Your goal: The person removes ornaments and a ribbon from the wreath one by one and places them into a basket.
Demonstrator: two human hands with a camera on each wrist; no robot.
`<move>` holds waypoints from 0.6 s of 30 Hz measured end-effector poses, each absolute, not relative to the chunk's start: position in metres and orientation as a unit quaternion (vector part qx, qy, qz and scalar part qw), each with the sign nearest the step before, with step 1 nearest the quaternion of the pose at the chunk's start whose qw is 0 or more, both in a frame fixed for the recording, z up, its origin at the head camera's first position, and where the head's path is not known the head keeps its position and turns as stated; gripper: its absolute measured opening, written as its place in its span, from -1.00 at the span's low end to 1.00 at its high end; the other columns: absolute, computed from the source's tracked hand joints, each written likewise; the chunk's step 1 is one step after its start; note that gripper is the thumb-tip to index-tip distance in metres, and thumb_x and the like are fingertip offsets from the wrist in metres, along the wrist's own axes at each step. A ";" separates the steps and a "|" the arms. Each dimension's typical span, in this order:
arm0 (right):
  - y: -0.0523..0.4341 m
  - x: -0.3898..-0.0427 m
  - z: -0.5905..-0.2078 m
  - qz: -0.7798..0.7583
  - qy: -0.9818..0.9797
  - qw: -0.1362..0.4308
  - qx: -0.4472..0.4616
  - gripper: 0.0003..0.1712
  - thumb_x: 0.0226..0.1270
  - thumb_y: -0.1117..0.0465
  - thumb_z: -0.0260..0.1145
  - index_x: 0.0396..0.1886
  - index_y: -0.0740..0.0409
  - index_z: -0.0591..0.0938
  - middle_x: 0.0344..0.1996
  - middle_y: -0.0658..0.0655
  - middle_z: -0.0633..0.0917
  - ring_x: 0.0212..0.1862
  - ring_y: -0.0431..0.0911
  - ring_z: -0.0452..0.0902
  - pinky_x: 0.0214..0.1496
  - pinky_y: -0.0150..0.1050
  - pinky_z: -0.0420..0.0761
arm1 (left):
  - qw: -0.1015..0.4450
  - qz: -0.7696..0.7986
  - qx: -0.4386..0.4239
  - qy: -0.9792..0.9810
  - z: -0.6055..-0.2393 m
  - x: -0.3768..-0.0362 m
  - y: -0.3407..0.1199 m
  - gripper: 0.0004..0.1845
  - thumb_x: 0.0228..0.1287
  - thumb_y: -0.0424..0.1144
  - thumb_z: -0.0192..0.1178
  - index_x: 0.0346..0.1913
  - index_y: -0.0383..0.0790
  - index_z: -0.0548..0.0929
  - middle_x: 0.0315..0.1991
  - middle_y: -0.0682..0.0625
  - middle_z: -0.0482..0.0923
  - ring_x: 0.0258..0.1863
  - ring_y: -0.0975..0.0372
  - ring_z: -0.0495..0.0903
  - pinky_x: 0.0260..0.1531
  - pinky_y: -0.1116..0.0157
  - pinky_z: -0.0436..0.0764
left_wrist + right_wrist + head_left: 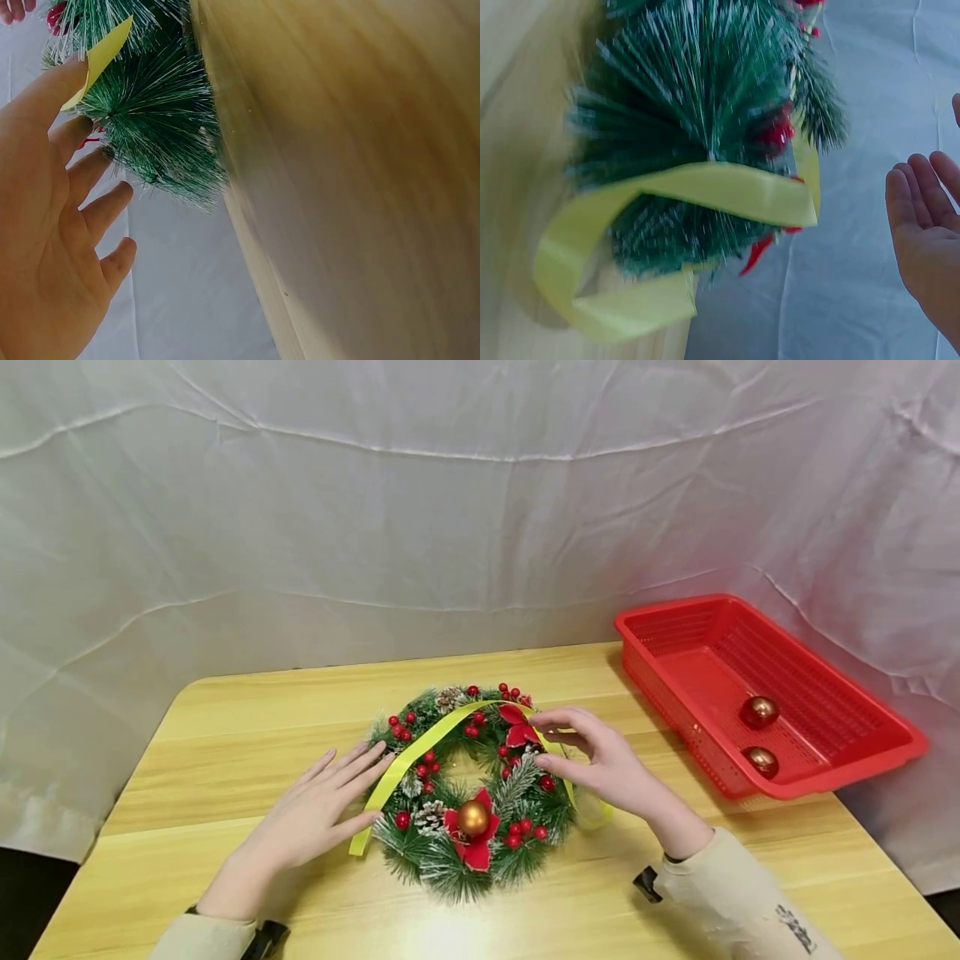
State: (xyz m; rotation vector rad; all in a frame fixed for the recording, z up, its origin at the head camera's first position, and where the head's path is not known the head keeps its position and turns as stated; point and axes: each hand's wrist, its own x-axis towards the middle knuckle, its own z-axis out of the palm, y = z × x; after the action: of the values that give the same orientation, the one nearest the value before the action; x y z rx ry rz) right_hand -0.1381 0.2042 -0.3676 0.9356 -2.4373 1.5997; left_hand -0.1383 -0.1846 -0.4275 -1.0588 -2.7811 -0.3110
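Note:
A green Christmas wreath (517, 860) with red berries, pinecones and red flowers lies on the table. One gold bauble (473, 817) sits on its front flower. Across the wreath arches a yellow ribbon (420, 746); its right end curls in a loop (712, 187) in the right wrist view. My left hand (322, 810) is spread at the wreath's left edge, fingertips right by the ribbon, fingers nearly straight in the left wrist view. Over the wreath's right side, my right hand (603, 764) hovers with thumb and fingers apart, beside the ribbon and a red flower (516, 727).
At the back right stands a red plastic basket (667, 710) with two shiny copper-coloured baubles (760, 712) inside. Its front corner reaches the table's right edge. A pale cloth (450, 527) hangs behind the wooden table (247, 727).

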 end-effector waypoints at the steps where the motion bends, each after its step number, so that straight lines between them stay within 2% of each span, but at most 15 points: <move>1: 0.202 -0.138 -0.369 0.523 -0.794 0.034 0.308 -0.50 0.19 0.41 0.38 0.15 0.25 0.51 0.09 0.16 0.56 0.12 0.13 0.49 0.20 -0.16 0.48 | 0.076 -0.104 -0.353 -0.927 -0.428 -0.138 -0.184 -0.26 0.38 0.21 -0.02 0.51 0.04 0.08 0.50 0.04 0.02 0.45 0.08 0.01 0.43 0.07 -0.19; 5: 0.192 -0.135 -0.373 0.526 -0.789 0.016 0.318 -0.47 0.15 0.42 0.40 0.14 0.26 0.51 0.09 0.15 0.56 0.12 0.13 0.49 0.18 -0.09 0.50 | 0.080 -0.104 -0.354 -0.926 -0.429 -0.138 -0.185 -0.26 0.37 0.20 -0.01 0.51 0.04 0.08 0.49 0.04 0.03 0.44 0.05 0.04 0.43 0.07 -0.20; 11: 0.174 -0.131 -0.384 0.511 -0.787 0.002 0.345 -0.44 0.11 0.41 0.43 0.15 0.28 0.50 0.06 0.18 0.56 0.10 0.00 0.50 0.13 -0.08 0.54 | 0.071 -0.099 -0.351 -0.929 -0.428 -0.138 -0.185 -0.25 0.37 0.22 -0.02 0.51 0.06 0.06 0.50 0.06 0.00 0.44 0.06 0.03 0.43 0.06 -0.19; 18: 0.160 -0.122 -0.390 0.475 -0.804 -0.031 0.356 -0.48 0.24 0.13 0.39 0.20 0.01 0.50 0.09 -0.03 0.55 0.12 -0.13 0.48 0.19 -0.19 0.49 | 0.065 -0.101 -0.345 -0.931 -0.429 -0.138 -0.185 -0.26 0.37 0.23 -0.03 0.51 0.09 0.05 0.51 0.11 -0.02 0.45 0.08 0.04 0.43 0.05 -0.17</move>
State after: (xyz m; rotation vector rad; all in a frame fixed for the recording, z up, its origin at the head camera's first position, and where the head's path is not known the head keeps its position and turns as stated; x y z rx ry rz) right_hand -0.1224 0.1600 -0.3895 1.1416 -2.5772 1.5214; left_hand -0.1384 -0.1853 -0.4286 -1.0426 -2.8090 -0.3037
